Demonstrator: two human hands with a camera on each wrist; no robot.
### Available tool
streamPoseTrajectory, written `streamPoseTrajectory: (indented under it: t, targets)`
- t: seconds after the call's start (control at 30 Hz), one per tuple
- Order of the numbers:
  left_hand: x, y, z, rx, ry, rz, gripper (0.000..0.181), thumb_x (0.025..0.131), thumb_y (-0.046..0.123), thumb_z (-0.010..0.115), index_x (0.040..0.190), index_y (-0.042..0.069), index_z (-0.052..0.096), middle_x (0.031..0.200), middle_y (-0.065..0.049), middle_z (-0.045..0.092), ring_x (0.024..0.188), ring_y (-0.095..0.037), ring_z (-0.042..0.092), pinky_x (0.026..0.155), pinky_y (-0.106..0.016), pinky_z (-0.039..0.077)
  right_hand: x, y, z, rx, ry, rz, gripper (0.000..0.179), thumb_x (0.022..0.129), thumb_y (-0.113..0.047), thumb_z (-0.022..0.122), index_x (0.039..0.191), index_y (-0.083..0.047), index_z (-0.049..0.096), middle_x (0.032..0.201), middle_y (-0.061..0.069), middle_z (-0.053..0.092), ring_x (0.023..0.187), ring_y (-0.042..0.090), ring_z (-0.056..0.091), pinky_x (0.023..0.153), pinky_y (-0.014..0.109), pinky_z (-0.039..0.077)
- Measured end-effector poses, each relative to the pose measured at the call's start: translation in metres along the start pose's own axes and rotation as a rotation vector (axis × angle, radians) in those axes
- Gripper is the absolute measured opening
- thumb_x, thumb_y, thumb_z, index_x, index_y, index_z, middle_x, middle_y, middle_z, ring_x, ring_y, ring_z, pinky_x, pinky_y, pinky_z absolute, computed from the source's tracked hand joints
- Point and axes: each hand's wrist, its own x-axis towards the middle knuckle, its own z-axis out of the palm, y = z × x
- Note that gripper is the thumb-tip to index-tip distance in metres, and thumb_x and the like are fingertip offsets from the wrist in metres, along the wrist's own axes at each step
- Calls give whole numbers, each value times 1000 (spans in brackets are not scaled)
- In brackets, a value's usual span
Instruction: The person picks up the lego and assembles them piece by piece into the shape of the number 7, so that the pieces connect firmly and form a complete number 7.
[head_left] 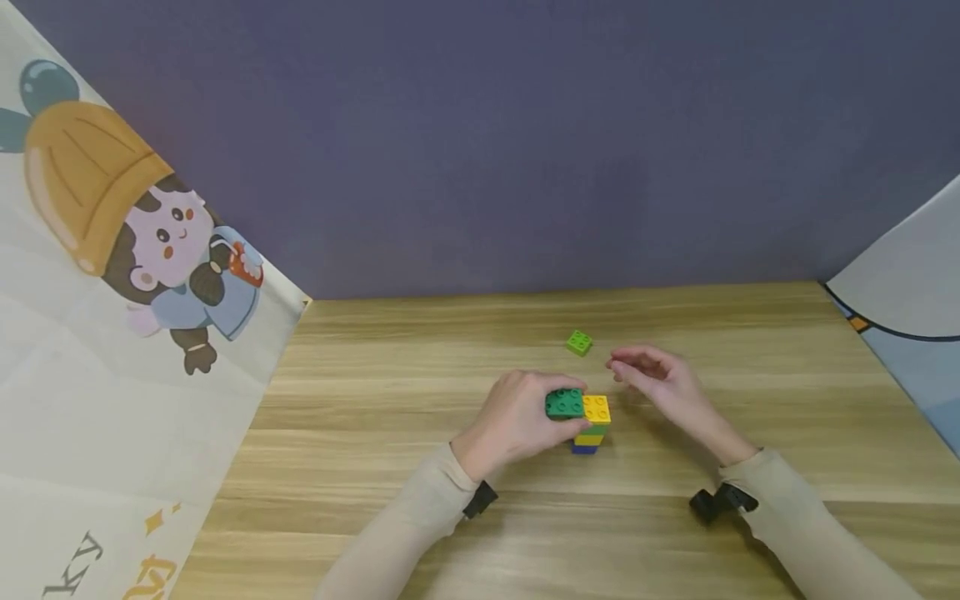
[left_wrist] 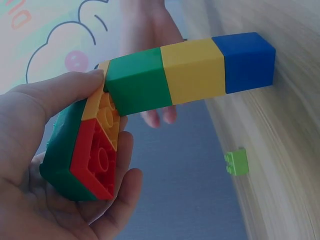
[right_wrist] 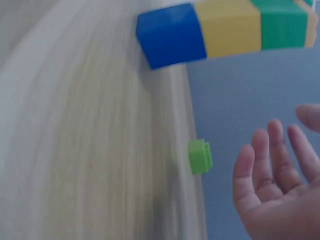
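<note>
A brick tower rises from the table, with a blue brick (left_wrist: 250, 62) at the bottom, then a yellow brick (left_wrist: 194, 70) and a green brick (left_wrist: 140, 80). Across its top lies a yellow-orange brick (head_left: 597, 408) that juts out to the left. A red brick (left_wrist: 80, 155) sits beside that one, its hollow underside showing, and a dark green brick (head_left: 564, 403) lies over both. My left hand (head_left: 513, 421) grips this overhanging top part between thumb and fingers. To the tower's right, my right hand (head_left: 667, 387) hovers with relaxed fingers, holding nothing.
A small lime green brick (head_left: 579, 342) lies on the wooden table (head_left: 360, 400) beyond the tower, left of the right hand's fingertips. A dark grey panel (head_left: 525, 150) stands along the back edge. A printed cloth (head_left: 90, 375) with a cartoon figure borders the left side.
</note>
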Motion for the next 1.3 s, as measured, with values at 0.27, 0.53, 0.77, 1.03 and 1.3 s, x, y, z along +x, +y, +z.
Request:
streamPoseTrajectory:
  t: [0.27,0.53,0.77,1.03,1.3]
  targets:
    - [0,-1,2,-5,-1,-20,43,90,36,87,128,20,78,114,3,82,77,2,63,66,-16,47,17,6,-2,-40,48,143,53,106,-37,68,140,2,63,133,25,71,99,9,73,81,29,64]
    - [-2,0,1,-1,6,-14,43,89,35,87,128,19,78,113,2,82,75,2,61,65,-16,46,26,4,0,-17,48,161,54,104,-35,71,143,1,62,136,24,70,100,5,71,83,28,63]
    - [-1,0,1,4,3,-18,42,89,37,87,127,22,79,114,3,82,77,2,62,66,-16,46,32,6,0,-27,42,168,53,105,-33,70,143,2,61,140,26,68,98,-2,69,84,28,64]
    - [-1,0,0,21,6,-17,43,89,37,87,128,22,78,113,2,82,77,1,62,66,-16,45,39,9,1,-110,25,166,57,104,-42,70,144,-2,63,139,19,69,106,30,73,81,32,63]
    - [-2,-1,1,23,13,9,43,90,36,87,128,20,78,117,1,82,81,-1,65,67,-15,45,46,15,5,-203,22,170,49,104,-39,70,141,-7,66,140,20,69,109,32,73,80,27,56]
